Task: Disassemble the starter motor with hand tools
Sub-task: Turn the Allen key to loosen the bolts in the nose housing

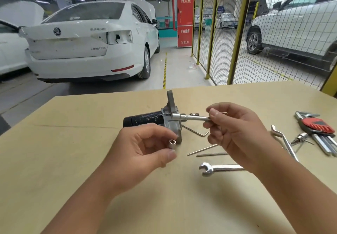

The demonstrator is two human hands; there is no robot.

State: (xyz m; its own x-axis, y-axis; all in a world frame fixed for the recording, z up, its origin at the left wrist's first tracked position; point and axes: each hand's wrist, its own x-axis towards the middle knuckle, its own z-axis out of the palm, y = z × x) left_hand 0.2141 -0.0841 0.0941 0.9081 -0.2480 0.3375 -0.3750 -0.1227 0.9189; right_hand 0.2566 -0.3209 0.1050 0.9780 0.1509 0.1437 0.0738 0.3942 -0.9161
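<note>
The starter motor [156,120] lies on its side on the tan table [73,142], black cylinder pointing to 9 o'clock and grey cast housing at its 3 o'clock end. The right hand [237,133] is at 3 o'clock from the motor; its fingers [212,114] pinch the shaft of a socket driver [189,117], whose tip meets the housing. The left hand [138,151] hovers at 6 o'clock from the motor, fingers curled around a small metal socket [172,142] pinched just in front of the housing's lower edge.

On the table at 5 o'clock from the motor lie a bent hex key [197,131], two thin rods [206,151] and an open-end wrench [218,168]. Farther toward 3 o'clock are an offset wrench [284,141], a drill chuck bit [299,137] and a hex key set [319,128] in a red holder.
</note>
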